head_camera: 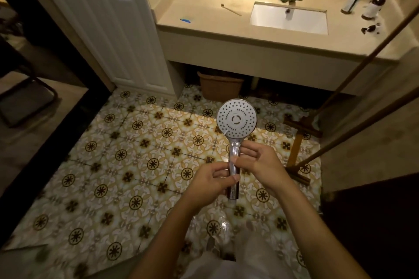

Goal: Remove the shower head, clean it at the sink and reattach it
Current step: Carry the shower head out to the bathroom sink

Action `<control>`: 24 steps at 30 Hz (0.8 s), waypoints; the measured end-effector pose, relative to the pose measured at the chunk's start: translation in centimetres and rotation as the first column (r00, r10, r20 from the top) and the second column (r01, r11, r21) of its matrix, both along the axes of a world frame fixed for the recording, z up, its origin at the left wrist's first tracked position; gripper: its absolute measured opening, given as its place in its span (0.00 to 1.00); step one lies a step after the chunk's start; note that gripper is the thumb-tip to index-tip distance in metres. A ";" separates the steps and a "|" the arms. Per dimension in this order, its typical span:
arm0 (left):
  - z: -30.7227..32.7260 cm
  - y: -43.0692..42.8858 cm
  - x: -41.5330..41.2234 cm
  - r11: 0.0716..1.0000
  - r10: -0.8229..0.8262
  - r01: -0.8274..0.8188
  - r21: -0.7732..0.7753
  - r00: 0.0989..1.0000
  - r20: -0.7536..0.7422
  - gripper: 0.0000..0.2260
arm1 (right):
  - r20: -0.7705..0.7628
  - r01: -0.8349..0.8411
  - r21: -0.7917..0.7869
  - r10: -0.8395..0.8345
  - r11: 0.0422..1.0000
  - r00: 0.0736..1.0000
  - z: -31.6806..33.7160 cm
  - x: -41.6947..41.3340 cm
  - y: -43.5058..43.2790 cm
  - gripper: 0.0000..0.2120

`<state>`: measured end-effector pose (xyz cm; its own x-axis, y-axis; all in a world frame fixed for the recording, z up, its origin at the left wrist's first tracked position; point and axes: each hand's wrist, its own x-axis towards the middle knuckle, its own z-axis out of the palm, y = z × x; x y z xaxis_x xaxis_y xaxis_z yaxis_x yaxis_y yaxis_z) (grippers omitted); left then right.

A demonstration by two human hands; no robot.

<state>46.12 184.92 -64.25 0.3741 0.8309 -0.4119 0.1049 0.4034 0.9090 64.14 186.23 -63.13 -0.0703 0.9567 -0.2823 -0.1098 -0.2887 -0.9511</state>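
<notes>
Gripping the shower head [235,133] by its chrome handle, your left hand [210,182] and right hand [260,161] both clasp it at frame centre, spray face up, probably for inspection. The sink [289,19] waits upper right; leaning wooden poles [353,68] partly bar that side.

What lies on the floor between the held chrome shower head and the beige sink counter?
In the head view, only patterned floor tiles lie between the chrome shower head and the beige sink counter; a brown woven basket sits under the counter.
</notes>
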 end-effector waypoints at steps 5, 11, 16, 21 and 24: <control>-0.5 5.8 1.5 0.997 -0.033 0.035 0.064 0.999 -0.039 0.07 | 0.022 0.086 -0.025 -0.086 0.996 0.996 -0.6 1.0 5.7 0.05; -0.5 14.3 5.4 0.993 -0.016 0.021 0.112 0.999 -0.044 0.10 | 0.102 0.148 -0.014 -0.145 0.989 0.984 -0.9 4.1 14.9 0.11; 0.3 21.5 8.5 0.995 0.009 -0.002 0.100 0.997 -0.070 0.11 | 0.046 0.130 -0.004 -0.129 0.992 0.991 -0.5 7.4 22.2 0.08; 1.1 27.3 10.5 0.993 0.049 -0.041 0.109 0.996 -0.073 0.09 | 0.025 0.063 0.028 -0.064 0.998 0.998 0.1 9.7 28.3 0.10; 1.1 29.9 11.2 0.993 0.058 -0.051 0.108 0.996 -0.064 0.09 | 0.029 0.044 0.022 -0.044 0.999 0.999 0.0 10.3 31.1 0.12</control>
<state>57.29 214.79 -63.16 0.3018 0.8895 -0.3432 0.1473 0.3121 0.9386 74.43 217.34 -63.15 -0.0199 0.9644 -0.2636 -0.0941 -0.2643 -0.9599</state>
